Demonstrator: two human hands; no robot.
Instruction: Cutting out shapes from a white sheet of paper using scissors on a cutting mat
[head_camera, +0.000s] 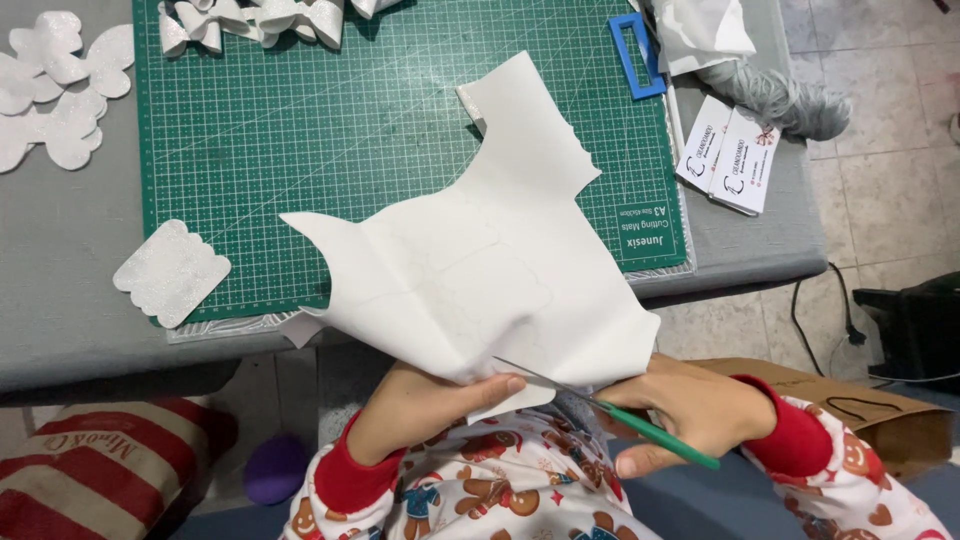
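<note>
My left hand (425, 405) pinches the lower edge of a large white sheet (480, 270), thumb on top, holding it up over the table's front edge. Faint traced outlines show on the sheet. My right hand (690, 405) grips green-handled scissors (610, 412); their blades reach left into the sheet's lower edge, close to my left thumb. Both wrists wear red cuffs on gingerbread-print sleeves.
A green cutting mat (300, 130) lies on the grey table (60, 250). A white scalloped cut piece (172, 272) sits at the mat's left corner, more white cutouts (60, 90) far left, white bows (250, 20) on top. Blue frame (635, 55), cards (730, 150), brown bag (880, 410), striped cushion (90, 470).
</note>
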